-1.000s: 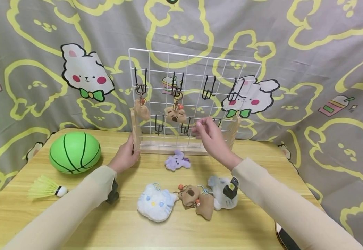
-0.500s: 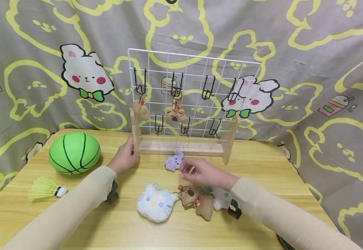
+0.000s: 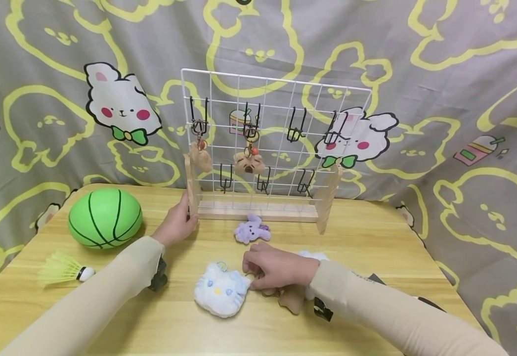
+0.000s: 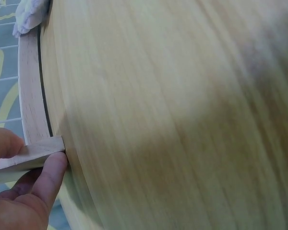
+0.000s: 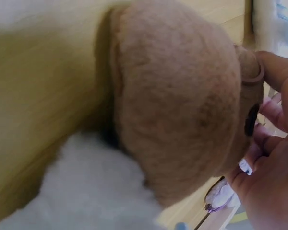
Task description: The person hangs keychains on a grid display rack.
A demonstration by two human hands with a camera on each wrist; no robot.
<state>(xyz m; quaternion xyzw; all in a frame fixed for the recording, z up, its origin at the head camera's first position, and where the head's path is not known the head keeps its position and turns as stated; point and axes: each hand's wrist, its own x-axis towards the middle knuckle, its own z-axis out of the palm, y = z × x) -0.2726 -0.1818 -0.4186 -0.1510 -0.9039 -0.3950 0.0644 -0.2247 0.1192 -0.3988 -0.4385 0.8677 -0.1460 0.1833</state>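
Note:
My left hand (image 3: pixel 177 221) grips the wooden side post (image 4: pixel 43 151) of a white wire grid rack (image 3: pixel 280 148), thumb and fingers on either side. My right hand (image 3: pixel 276 267) is bent over a brown plush keychain (image 5: pixel 249 103) with a dark nose on the table, thumb and fingertips at its face and loop; my fingers partly hide the contact. Beside it lie another brown plush (image 5: pixel 177 96) and a mostly covered white plush (image 5: pixel 91 187). A white-and-blue cat plush (image 3: pixel 220 291) lies left of my right hand. Nearer the rack lies a purple plush (image 3: pixel 250 230).
Two brown plush keychains, one at left (image 3: pixel 202 157) and one in the middle (image 3: pixel 249 162), hang from upper hooks. Other black hooks (image 3: pixel 296 127) hold nothing. A green ball (image 3: pixel 106 217) and a yellow shuttlecock (image 3: pixel 64 269) stand at left. A patterned curtain (image 3: pixel 151 29) hangs behind.
My right hand has come down from the lower hooks, past the purple plush, to the brown plush on the table. The left hand has stayed on the rack's post.

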